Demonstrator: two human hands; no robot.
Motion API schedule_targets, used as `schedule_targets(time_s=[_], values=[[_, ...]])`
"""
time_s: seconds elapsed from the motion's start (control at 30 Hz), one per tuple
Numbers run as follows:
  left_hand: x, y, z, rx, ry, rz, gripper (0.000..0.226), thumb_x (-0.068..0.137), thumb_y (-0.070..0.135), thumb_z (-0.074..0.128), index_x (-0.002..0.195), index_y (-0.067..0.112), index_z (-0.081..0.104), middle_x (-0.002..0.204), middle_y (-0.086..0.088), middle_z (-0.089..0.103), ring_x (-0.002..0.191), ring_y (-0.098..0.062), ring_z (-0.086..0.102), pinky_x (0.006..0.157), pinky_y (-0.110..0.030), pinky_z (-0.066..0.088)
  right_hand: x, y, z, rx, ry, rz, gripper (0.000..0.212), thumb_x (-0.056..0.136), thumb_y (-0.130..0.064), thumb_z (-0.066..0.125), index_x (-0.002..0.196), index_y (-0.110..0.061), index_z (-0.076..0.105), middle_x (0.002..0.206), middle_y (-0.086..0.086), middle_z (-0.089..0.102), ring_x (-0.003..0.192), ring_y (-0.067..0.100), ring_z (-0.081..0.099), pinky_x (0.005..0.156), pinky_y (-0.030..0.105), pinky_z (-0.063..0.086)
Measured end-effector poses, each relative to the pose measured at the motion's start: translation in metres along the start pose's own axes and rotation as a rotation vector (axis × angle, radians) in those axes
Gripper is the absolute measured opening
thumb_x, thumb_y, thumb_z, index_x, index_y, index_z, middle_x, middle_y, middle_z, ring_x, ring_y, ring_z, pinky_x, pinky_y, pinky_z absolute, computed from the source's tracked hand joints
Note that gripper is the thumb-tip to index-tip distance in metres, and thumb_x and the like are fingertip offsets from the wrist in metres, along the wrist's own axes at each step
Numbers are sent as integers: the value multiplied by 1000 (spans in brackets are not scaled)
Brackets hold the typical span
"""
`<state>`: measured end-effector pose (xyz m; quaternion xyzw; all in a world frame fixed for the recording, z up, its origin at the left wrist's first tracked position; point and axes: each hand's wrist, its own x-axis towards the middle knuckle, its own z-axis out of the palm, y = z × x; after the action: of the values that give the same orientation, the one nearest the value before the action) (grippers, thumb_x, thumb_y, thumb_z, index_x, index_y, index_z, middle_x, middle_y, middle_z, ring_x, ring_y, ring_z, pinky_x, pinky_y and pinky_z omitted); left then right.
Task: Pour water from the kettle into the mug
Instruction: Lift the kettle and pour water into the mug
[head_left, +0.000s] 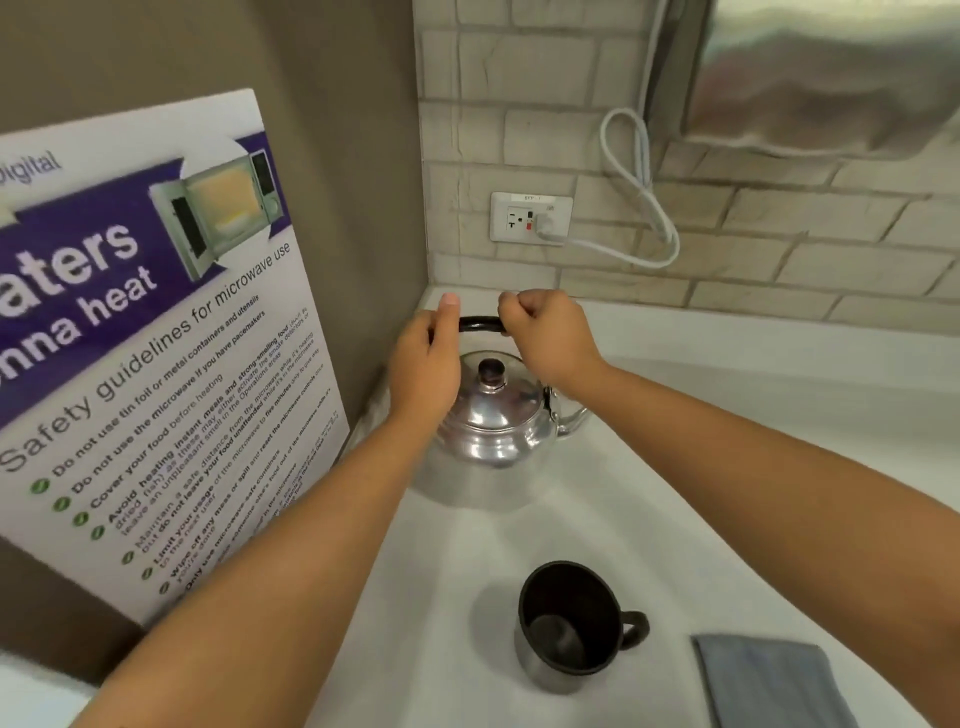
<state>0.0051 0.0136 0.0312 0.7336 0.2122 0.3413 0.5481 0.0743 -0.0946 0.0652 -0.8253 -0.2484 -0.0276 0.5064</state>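
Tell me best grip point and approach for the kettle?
Grip the black handle arching over the kettle, coming from above. It stands upright over the lid, clear of the metal body. Both hands, left and right, are curled on its ends.

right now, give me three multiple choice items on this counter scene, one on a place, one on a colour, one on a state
1. Where does the mug stand relative to the kettle?
A. nearer the camera
B. behind it by the wall
C. on its lid

2. What colour is the kettle's handle?
A. red
B. black
C. white

3. What is the state of the mug?
A. lying on its side
B. upside down
C. upright, mouth open

Answers: 1 A, it sits lower in view beside the grey cloth. 2 B, a black bar shows between the left hand and right hand. 3 C, its dark inside shows.
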Motion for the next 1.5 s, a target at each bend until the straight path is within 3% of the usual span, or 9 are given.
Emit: schedule_targets(time_s=[0.2, 0.27, 0.33, 0.43, 0.5, 0.77, 0.97, 1.2, 1.5], values=[[-3, 50, -13, -263, 121, 22, 56, 88, 35, 59, 40, 28, 32, 40, 14, 28, 43, -2, 26, 39, -15, 25, -20, -45, -30, 87, 35, -114, 41, 95, -28, 51, 60, -8, 55, 55, 3, 56, 42, 1, 48, 51, 16, 42], [-7, 58, -19, -283, 149, -11, 51, 81, 32, 57, 39, 27, 29, 42, 13, 23, 44, -6, 22, 39, -21, 21, -34, -50, -41, 123, -4, -152, 32, 96, -29, 52, 81, -3, 66, 68, 10, 67, 62, 15, 65, 67, 32, 54], [-15, 59, -27, -301, 153, -61, 49, 77, 31, 56, 37, 26, 28, 42, 13, 21, 45, -10, 20, 42, -25, 18, -52, -45, -54, 115, 34, -179, 27, 95, -30, 53, 96, -8, 69, 85, 12, 72, 82, 23, 68, 78, 34, 54], [-29, 58, -38, -264, 170, -85, 49, 76, 32, 55, 35, 25, 30, 41, 13, 20, 46, -10, 19, 45, -28, 17, -93, -15, -71, 126, 197, -148, 23, 94, -33, 53, 97, -15, 68, 87, -9, 69, 81, -2, 63, 71, 7, 46], [-38, 58, -45, -253, 188, -84, 49, 75, 32, 55, 36, 24, 28, 43, 12, 19, 46, -11, 18, 45, -29, 15, -128, 17, -74, 155, 280, -59, 23, 95, -32, 52, 91, -13, 65, 83, -5, 67, 74, -1, 58, 66, 5, 43], [-68, 60, -63, -264, 161, -105, 47, 73, 32, 56, 39, 25, 26, 50, 3, 22, 49, -14, 18, 51, -39, 14, -239, 106, -30, 171, 22, 292, 45, 98, -34, 47, 62, -7, 52, 59, -3, 54, 56, 5, 49, 59, 19, 41], [-81, 61, -68, -233, 166, -96, 41, 72, 31, 57, 47, 27, 25, 53, 1, 23, 49, -15, 17, 49, -35, 14, -248, 116, -25, 238, 164, 303, 57, 98, -40, 42, 64, 6, 42, 57, 6, 47, 53, 13, 44, 57, 31, 41], [-89, 62, -64, -133, 98, -17, 55, 76, 29, 60, 33, 22, 26, 34, 13, 17, 33, -7, 14, 33, -15, 13, -236, 129, -44, 256, 254, 305, 57, 100, -37, 40, 67, 10, 41, 64, 11, 44, 62, 20, 44, 60, 37, 43], [-95, 70, -51, 44, -14, 76, 44, 67, 35, 59, 33, 19, 35, 32, 10, 17, 37, -10, 17, 44, -22, 19, -234, 131, -46, 228, 233, 282, 56, 100, -36, 38, 63, 6, 35, 62, 10, 38, 61, 21, 38, 61, 36, 40]])
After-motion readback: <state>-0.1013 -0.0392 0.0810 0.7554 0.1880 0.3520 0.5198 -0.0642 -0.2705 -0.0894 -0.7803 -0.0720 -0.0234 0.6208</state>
